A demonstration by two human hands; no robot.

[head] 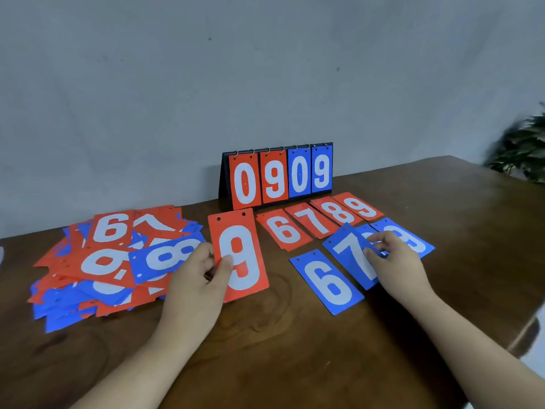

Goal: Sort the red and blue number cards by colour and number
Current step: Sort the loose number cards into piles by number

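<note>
Noted nearest, on glossy brown wooden worktop (pixel 280 335): left hand (pixel 203 273) pinching lower left edge of red 9 card (pixel 239 255) between thumb and curled fingers, long axis running near to far. Alongside to the right: blue 6 card (pixel 327 281) lying flat; right hand (pixel 395 261) pinching blue 7 card (pixel 351 255), tilted over partly hidden blue cards. To the left: unsorted pile (pixel 109 261), red and blue mixed. Thin, stiff, matte rectangles, two punched holes each. Further back: red row from red 6 (pixel 284 230) to red 9 stack (pixel 361 206). Judged destination for held card: that stack, far right, nearer the right hand. Rearmost: flip scoreboard (pixel 277 175).
</note>
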